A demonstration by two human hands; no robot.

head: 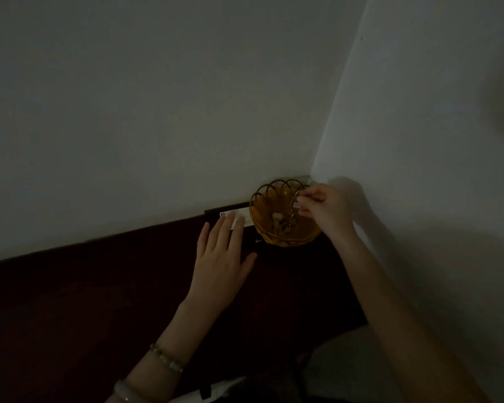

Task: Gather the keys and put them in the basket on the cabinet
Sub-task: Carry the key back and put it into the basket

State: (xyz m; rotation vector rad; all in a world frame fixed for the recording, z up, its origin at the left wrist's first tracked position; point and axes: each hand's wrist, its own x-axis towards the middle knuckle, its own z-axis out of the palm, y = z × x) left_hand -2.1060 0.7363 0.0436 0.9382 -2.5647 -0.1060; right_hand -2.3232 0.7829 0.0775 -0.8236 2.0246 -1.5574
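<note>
A thin key ring [294, 199] is pinched by the right hand [323, 209] over the basket [284, 216], seemingly for dropping onto keys [282, 223] inside, while the left hand [221, 257] is spread flat on the cabinet [99, 301].

A yellow wire basket [284, 215] is set on the dark cabinet top [99, 301] in the wall corner. At its three o'clock rim, a thin key ring [292, 203] is pinched by the right hand [323, 209]. The left hand [220, 257] is spread flat at its eight o'clock.
</note>
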